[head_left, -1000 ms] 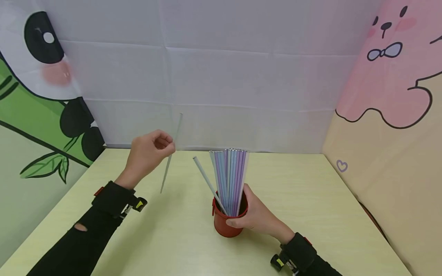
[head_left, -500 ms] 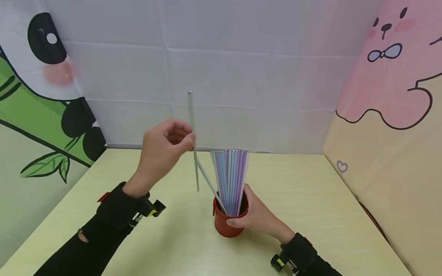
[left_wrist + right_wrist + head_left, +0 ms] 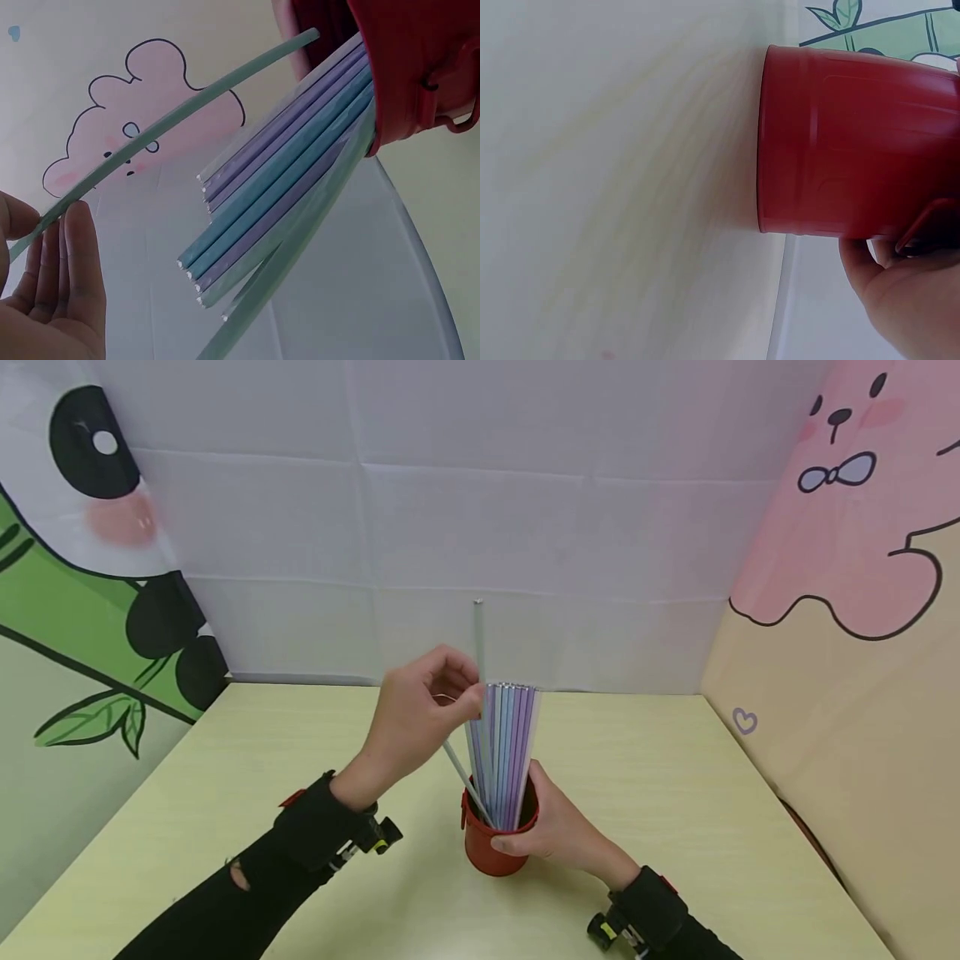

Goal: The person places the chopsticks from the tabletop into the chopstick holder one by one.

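My left hand point(image 3: 423, 718) pinches a pale green straw point(image 3: 478, 635) between thumb and fingers, holding it nearly upright. In the left wrist view this straw point(image 3: 180, 112) slants toward the bucket, its far end overlapping the dark mouth. The small red metal bucket point(image 3: 491, 853) stands on the table and holds a bunch of purple, blue and pale green straws point(image 3: 510, 752). One green straw point(image 3: 459, 766) leans out to the left, its top hidden behind my left hand. My right hand point(image 3: 566, 835) grips the bucket's right side, thumb at the front rim.
The light wooden table point(image 3: 645, 760) meets a white cloth backdrop point(image 3: 480, 527) at its far edge. Printed side panels with a pink bear point(image 3: 832, 543) and a green plant stand at either side. A small handle loop point(image 3: 442, 105) sticks out from the bucket.
My left hand has moved right with the green straw, from left of the bucket to over the bunch, dipping in the last half second. The right hand and bucket have stayed put.
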`<state>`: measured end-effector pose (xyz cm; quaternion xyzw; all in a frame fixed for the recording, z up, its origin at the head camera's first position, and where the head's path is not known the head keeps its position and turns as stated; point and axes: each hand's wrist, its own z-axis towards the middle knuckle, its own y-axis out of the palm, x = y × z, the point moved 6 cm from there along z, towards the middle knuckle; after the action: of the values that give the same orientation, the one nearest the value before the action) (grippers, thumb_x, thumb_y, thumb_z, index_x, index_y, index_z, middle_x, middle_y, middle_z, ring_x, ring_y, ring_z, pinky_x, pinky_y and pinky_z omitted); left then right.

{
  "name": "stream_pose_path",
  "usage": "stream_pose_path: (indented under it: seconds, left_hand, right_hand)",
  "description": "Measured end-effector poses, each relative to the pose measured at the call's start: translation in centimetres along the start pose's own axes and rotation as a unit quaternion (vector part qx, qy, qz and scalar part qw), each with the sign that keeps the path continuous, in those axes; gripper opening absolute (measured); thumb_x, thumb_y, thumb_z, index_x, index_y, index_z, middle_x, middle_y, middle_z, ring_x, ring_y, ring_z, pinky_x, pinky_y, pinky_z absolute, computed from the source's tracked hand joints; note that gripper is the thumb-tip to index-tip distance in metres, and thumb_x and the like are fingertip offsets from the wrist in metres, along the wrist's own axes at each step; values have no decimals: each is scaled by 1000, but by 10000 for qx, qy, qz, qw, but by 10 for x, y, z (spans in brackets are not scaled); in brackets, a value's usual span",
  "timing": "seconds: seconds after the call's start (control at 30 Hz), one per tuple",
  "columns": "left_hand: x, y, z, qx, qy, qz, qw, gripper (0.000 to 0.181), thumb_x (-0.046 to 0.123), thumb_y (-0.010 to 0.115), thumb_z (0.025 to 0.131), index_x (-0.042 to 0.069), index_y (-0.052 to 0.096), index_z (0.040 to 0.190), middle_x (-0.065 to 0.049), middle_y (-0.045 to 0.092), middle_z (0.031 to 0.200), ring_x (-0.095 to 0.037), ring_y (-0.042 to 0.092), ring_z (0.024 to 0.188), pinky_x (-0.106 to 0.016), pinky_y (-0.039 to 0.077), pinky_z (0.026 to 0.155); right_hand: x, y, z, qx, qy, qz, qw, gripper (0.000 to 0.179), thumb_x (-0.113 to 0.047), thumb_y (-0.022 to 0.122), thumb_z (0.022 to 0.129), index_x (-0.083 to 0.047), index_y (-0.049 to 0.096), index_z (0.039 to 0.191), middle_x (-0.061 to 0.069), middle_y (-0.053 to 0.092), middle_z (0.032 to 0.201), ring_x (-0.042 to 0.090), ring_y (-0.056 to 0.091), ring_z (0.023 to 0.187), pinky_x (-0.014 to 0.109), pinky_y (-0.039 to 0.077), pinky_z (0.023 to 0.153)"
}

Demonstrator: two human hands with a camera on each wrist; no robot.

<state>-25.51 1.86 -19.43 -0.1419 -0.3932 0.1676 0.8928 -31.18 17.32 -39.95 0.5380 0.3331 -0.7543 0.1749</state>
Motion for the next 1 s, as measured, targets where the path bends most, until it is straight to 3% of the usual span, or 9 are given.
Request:
stream_pose_path:
  seconds: [0.2,0.43,0.53,0.77,1.0]
  left_hand:
    - [-14,18,-4,-116,-47,-24,9999,10,-1,63,86,4,58,93,-4,63,80,-14,62,70,-32,56,68]
    - [-56,35,-9,-238,-84,95,9996,15,9,67,86,14,57,95,4,62,83,-7,60,74,-28,55,68]
    - [-63,37,-11,-292,-105,125,9994,15,12,66,86,18,56,94,7,62,83,-6,61,74,-27,55,67]
    - [-65,32,-13,-253,-119,259,9993,16,14,65,85,20,56,96,9,62,84,-4,61,75,-25,55,68]
    - [-63,10,-16,73,29,628,9980,18,14,67,86,19,57,100,10,63,85,-3,61,74,-25,55,67]
  right_hand:
    - [0,-1,0,-42,-66,-44,10000,93,-18,81,76,-30,18,143,-4,42,138,18,47,121,41,44,97]
    - [3,-4,0,-34,-78,-37,10000,92,-22,81,76,-33,19,143,-6,44,136,16,48,120,40,45,96]
    - [4,-6,-1,-21,-38,-14,10000,93,-23,82,75,-34,19,143,-7,44,137,15,48,120,40,44,96]
    - [2,-6,-1,10,-25,-88,10000,95,-22,82,75,-33,18,144,-7,42,138,14,47,121,39,44,97]
    - [-25,-3,-7,14,33,-17,10000,91,-12,81,75,-18,21,143,0,43,138,18,47,120,40,43,98]
